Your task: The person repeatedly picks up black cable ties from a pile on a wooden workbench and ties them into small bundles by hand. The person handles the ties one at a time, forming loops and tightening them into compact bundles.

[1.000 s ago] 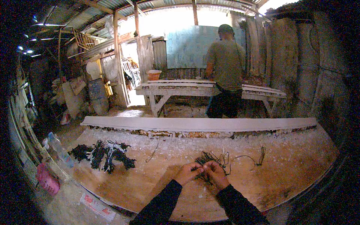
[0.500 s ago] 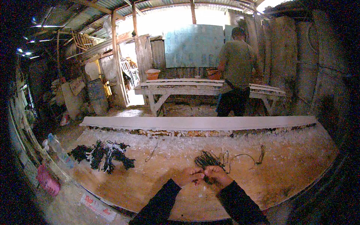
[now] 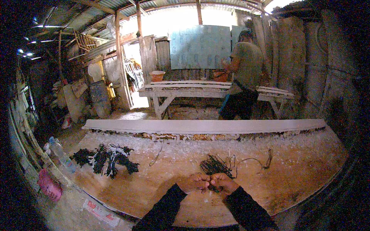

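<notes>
My left hand (image 3: 194,183) and my right hand (image 3: 224,182) meet low over the wooden tabletop, thumbs and fingers pinched together. A small dark clump of string (image 3: 214,188) shows between and beneath the fingertips; its exact shape is hard to make out. Just beyond the hands lies a loose bundle of dark string (image 3: 216,164), with thin loops sticking out on its right. Farther right, a single dark strand (image 3: 266,163) curls on the wood. Off to the left rest several knotted tufts of black and white string (image 3: 106,159).
A long white plaster-like strip (image 3: 204,126) runs along the far edge of the table (image 3: 285,184). By its left edge are a plastic bottle (image 3: 61,152) and a pink item (image 3: 49,184). Behind, a co-worker (image 3: 246,65) stands at a white-smeared bench (image 3: 185,92) with orange buckets (image 3: 157,76).
Both hands have drawn slightly nearer to me and closer together, uncovering more of the string bundle. The co-worker has turned a little and raised a forearm.
</notes>
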Demonstrator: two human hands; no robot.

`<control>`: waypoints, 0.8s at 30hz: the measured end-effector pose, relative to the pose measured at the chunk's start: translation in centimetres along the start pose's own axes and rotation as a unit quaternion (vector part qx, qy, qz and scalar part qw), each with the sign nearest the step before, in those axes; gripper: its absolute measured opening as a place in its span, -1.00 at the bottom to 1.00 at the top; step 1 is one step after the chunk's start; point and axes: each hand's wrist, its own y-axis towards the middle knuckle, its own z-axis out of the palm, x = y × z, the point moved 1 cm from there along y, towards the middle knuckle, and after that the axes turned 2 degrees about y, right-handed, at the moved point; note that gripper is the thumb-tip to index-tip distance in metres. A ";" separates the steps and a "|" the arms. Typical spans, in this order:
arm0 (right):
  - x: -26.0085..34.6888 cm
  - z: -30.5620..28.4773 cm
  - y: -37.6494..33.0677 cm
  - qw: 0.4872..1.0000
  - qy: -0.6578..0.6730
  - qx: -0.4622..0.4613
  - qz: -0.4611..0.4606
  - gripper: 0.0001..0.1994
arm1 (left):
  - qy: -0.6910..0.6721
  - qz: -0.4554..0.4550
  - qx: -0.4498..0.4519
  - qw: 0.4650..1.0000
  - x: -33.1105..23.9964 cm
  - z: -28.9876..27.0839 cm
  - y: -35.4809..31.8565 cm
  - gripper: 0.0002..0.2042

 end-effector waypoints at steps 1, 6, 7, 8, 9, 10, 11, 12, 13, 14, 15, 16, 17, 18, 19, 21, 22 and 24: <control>0.1 0.0 0.1 0.999 0.023 0.029 -0.014 -0.81 | 0.013 -0.008 -0.017 1.000 0.4 -0.3 0.1 -0.79; 0.2 0.2 0.5 0.987 0.142 0.025 -0.074 -0.82 | 0.009 -0.043 -0.129 0.991 2.2 -1.2 0.6 -0.77; 0.1 0.3 0.7 0.983 0.159 0.007 -0.088 -0.83 | -0.045 -0.013 -0.153 0.987 2.4 -1.2 0.8 -0.76; 0.0 0.5 1.0 0.982 0.158 -0.037 -0.099 -0.84 | -0.098 0.017 -0.177 0.979 2.5 -1.1 1.1 -0.75; -0.1 0.6 1.2 0.978 0.156 -0.080 -0.109 -0.84 | -0.151 0.048 -0.199 0.967 2.6 -1.0 1.3 -0.74; -0.2 0.7 1.3 0.975 0.155 -0.108 -0.120 -0.86 | -0.121 0.075 -0.170 0.975 2.4 -1.0 1.7 -0.71; -0.2 0.6 1.4 0.970 0.154 -0.137 -0.130 -0.87 | -0.091 0.102 -0.140 0.981 2.0 -1.2 2.1 -0.68; -0.1 0.5 1.5 0.964 0.152 -0.166 -0.140 -0.88 | -0.061 0.128 -0.110 0.984 1.7 -1.1 2.4 -0.64; -0.1 0.4 1.6 0.964 0.159 -0.163 -0.135 -0.88 | -0.022 0.122 -0.145 0.982 1.6 -0.9 2.4 -0.61; 0.0 0.4 1.6 0.964 0.166 -0.160 -0.131 -0.89 | 0.017 0.116 -0.180 0.977 1.6 -0.5 2.3 -0.57; 0.1 0.4 1.5 0.964 0.173 -0.156 -0.126 -0.89 | 0.057 0.109 -0.214 0.969 1.5 -0.2 2.2 -0.53; 0.2 0.5 1.5 0.964 0.173 -0.158 -0.126 -0.88 | 0.083 0.093 -0.231 0.965 1.4 -0.1 2.1 -0.52; 0.3 0.7 1.5 0.964 0.174 -0.159 -0.126 -0.88 | 0.109 0.077 -0.249 0.959 1.3 0.1 1.9 -0.51; 0.4 1.0 1.4 0.963 0.174 -0.161 -0.126 -0.88 | 0.134 0.060 -0.265 0.953 1.3 0.1 1.9 -0.50; 0.4 1.3 1.2 0.963 0.162 -0.185 -0.113 -0.87 | 0.158 0.048 -0.271 0.948 1.2 0.1 1.9 -0.50; 0.4 2.0 0.8 0.959 0.139 -0.232 -0.088 -0.86 | 0.205 0.024 -0.284 0.936 1.0 0.1 2.0 -0.50; 0.5 2.2 0.8 0.958 0.131 -0.238 -0.095 -0.86 | 0.212 0.026 -0.279 0.936 1.0 0.1 2.1 -0.51; 0.8 2.2 0.9 0.955 0.115 -0.251 -0.109 -0.84 | 0.224 0.029 -0.268 0.936 1.1 0.1 2.1 -0.52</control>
